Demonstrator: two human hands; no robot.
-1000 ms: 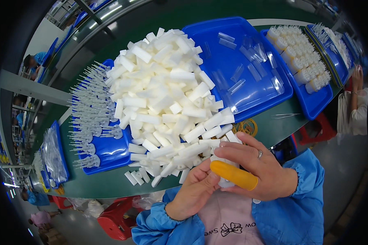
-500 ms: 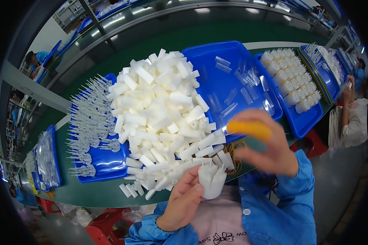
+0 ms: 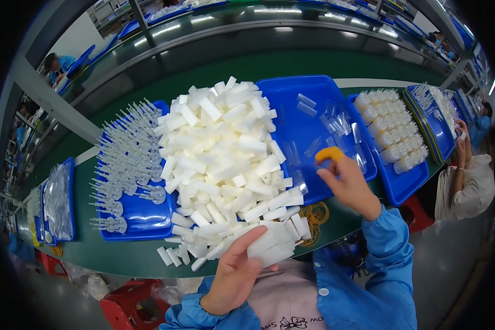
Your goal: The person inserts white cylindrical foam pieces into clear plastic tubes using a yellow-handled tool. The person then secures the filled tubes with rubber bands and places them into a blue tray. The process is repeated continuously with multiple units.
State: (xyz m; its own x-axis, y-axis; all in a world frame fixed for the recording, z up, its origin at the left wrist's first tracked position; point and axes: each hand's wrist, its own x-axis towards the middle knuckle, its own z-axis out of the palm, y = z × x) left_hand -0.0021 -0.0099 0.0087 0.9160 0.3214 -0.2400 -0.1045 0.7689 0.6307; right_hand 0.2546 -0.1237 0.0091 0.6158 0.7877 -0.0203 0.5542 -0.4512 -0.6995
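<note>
While your left hand (image 3: 234, 275) clasps a bundle of white foam blocks (image 3: 271, 246) between thumb and fingers, just in front of the heaped foam pile (image 3: 223, 148), your right hand (image 3: 349, 184) is at the near side of the blue tray (image 3: 291, 102), its thumb parted from the finger wearing a yellow finger cot (image 3: 329, 154). You cannot tell whether it touches the tray. Clear plastic tubes (image 3: 341, 124) lie scattered there; yellow rubber bands (image 3: 313, 220) lie between your hands.

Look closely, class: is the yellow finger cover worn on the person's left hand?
No, the yellow finger cover is on the right hand, while the left hand holds a white bundle.
</note>
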